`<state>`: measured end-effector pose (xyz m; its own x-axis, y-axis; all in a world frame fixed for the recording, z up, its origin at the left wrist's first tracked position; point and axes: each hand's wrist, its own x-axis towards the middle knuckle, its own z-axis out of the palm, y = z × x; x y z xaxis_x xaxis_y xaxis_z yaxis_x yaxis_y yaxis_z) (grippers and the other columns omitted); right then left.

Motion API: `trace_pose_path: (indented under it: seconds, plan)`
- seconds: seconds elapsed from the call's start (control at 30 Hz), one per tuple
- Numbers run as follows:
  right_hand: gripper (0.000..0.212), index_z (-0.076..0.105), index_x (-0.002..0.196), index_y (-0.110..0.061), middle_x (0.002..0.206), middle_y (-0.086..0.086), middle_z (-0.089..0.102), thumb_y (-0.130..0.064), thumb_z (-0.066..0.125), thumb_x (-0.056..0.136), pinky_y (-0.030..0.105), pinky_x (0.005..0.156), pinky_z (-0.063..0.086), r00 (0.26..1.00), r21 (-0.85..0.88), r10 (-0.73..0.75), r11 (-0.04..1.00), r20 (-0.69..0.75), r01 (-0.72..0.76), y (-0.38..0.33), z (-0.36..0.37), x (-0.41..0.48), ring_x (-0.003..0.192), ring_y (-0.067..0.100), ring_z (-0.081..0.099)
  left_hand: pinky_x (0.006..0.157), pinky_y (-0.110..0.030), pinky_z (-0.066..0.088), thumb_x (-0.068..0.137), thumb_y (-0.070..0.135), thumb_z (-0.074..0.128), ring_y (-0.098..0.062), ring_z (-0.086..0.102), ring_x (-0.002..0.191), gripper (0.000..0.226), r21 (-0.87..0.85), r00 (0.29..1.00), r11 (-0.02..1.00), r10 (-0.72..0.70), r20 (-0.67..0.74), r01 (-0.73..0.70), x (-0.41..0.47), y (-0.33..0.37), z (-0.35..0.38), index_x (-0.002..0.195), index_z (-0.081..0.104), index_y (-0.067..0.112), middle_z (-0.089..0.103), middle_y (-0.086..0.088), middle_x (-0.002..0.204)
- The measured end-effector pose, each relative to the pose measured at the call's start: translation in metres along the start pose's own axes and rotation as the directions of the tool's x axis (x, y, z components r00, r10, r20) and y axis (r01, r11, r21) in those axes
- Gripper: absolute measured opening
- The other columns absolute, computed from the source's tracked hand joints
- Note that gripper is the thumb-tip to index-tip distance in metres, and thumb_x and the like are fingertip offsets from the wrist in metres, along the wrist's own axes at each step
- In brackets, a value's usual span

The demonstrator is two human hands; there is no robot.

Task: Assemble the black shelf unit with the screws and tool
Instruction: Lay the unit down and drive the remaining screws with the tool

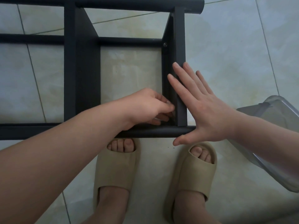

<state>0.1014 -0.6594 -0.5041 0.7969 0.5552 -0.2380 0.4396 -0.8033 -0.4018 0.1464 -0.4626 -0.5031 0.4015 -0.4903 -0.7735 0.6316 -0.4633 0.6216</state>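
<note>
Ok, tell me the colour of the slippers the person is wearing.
Plain beige slippers, no pattern, seen clearly in the head view.

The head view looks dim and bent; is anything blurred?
Head view: dim, bluish light, no glare; the wide lens bows the bars of the shelf unit and the tile lines; the left hand looks slightly soft, the right hand sharp.

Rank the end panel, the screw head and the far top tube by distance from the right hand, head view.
1. End panel: touched by the right hand.
2. Screw head: farther up the panel's inner face.
3. Far top tube: top of the view.
</note>
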Motion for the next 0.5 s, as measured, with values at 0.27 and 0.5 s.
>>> trace_pose_path:
  seconds: [0.27, 0.5]
  plan:
    - [0.135, 0.003, 0.162, -0.007, 0.169, 0.013, -0.01, -0.091, 0.054, 0.069, 0.061, 0.124, 0.004, 1.0, 0.015, 0.001, 1.0, 0.002, -0.001, -0.0009, 0.0009, 0.0002, 0.155, 0.03, -0.016, 0.068, -0.025, 0.057, 0.095, 0.019, 0.068, -0.011, 0.073, 0.073, 0.008, -0.194, 0.993, 0.98, 0.026, -0.115, -0.048, 0.0029, 0.0001, 0.0017, 0.096, 0.068, 0.012, 0.075, -0.002, 0.078]
    - [0.134, 0.003, 0.162, -0.007, 0.169, 0.013, -0.01, -0.092, 0.052, 0.07, 0.062, 0.124, 0.005, 1.0, 0.013, -0.002, 1.0, -0.007, 0.002, 0.0001, 0.0009, 0.0001, 0.155, 0.031, -0.015, 0.07, -0.026, 0.059, 0.096, 0.019, 0.066, -0.012, 0.073, 0.076, 0.007, -0.192, 0.992, 0.978, 0.065, -0.105, -0.084, 0.0011, 0.0003, -0.0015, 0.091, 0.069, 0.016, 0.075, 0.0, 0.076]
